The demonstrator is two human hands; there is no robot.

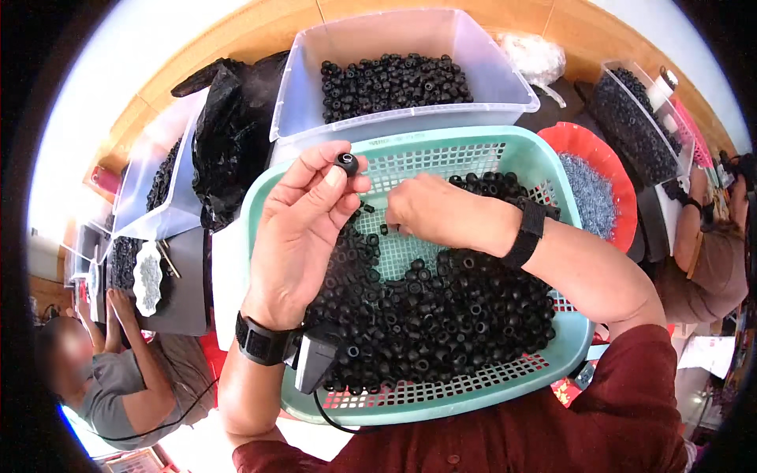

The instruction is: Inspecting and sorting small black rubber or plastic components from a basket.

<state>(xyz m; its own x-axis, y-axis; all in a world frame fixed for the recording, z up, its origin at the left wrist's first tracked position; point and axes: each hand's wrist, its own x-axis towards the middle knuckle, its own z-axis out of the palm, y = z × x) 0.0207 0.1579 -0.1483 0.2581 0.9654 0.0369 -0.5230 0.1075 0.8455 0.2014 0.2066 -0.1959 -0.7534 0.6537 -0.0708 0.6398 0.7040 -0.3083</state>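
Note:
Between the thumb and fingers of my left hand (300,217) is a small black ring-shaped part (345,165), its hole with a pale rim turned upward. My right hand (430,206) reaches down into a green plastic basket (583,327), its fingers bent together near the mesh floor. Whatever its fingertips hold, if anything, is hidden. Beside those fingertips lies a small dark piece (384,229). Many similar black round parts (441,315) are heaped in the near half of the basket, with more along its far right side.
Behind the basket stands a clear bin (497,94) of black parts. A red bowl (627,193) with small grey-blue pieces is at the right. A black plastic bag (229,134) and another clear bin (185,189) stand left. People (130,386) sit at both sides.

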